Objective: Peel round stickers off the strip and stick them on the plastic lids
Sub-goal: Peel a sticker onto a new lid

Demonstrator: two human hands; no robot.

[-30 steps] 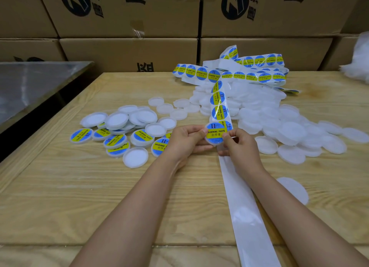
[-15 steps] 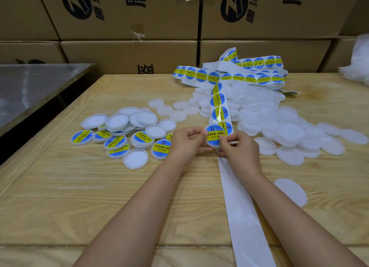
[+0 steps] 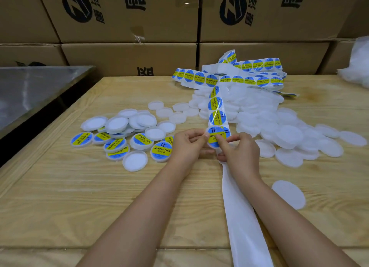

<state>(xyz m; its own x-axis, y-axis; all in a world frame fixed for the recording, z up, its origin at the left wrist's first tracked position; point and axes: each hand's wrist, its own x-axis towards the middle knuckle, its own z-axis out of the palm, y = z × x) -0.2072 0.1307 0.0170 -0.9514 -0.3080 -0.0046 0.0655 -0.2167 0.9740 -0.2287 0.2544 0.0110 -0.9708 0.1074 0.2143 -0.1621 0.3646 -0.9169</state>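
My left hand [image 3: 188, 144] and my right hand [image 3: 238, 153] meet over the table's middle and pinch one round blue-and-yellow sticker [image 3: 214, 135] between them. A thin white rim under it looks like a plastic lid. My left fingers hold its left edge; my right thumb and forefinger lie on its right half. The sticker strip [image 3: 217, 117] runs from it back to a tangled heap [image 3: 249, 79]. Empty white backing [image 3: 242, 222] trails under my right wrist toward me. Labelled lids [image 3: 161, 151] lie to the left, bare white lids [image 3: 287, 136] to the right.
The wooden table [image 3: 99, 206] holds one bare lid [image 3: 288, 193] alone beside my right forearm. Cardboard boxes [image 3: 127, 17] are stacked along the far edge. A metal surface [image 3: 34, 90] stands at the left, and a white plastic bag [image 3: 357, 66] at the far right.
My right thumb and forefinger have slid left, further onto the sticker's face. The sticker and my left hand have barely moved.
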